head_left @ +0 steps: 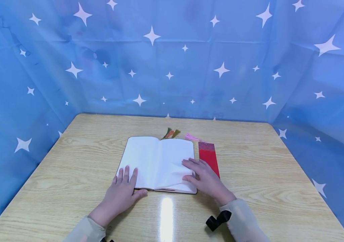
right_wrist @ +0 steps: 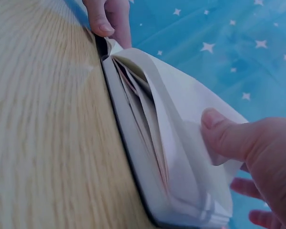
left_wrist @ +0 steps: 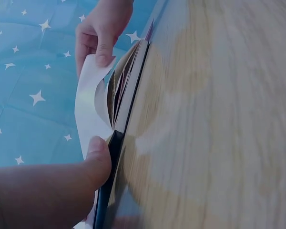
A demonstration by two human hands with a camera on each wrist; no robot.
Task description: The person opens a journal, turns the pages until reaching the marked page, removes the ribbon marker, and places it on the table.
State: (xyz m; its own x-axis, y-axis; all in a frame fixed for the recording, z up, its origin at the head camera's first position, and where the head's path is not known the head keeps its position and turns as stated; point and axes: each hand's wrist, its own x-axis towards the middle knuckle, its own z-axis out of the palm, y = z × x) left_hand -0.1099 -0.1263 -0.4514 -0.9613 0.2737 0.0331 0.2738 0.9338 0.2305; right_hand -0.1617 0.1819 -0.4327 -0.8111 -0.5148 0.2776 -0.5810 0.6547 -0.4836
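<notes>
An open notebook with blank white pages and a dark cover lies on the table. My left hand rests with straight, spread fingers on the lower left page, its thumb along the bottom edge. At the right page's outer edge, my right hand pinches a page between its thumb on top and fingers behind. That page bows up from the block beneath, and gaps show between the sheets below. A red bookmark with a pink tassel lies just right of the notebook, its lower part hidden by the right hand.
Green, orange and brown tassels stick out past the notebook's top edge near the spine. The wooden table is bordered by a blue star-patterned cloth at the back and sides. A bright reflection lies on the tabletop in front of the notebook.
</notes>
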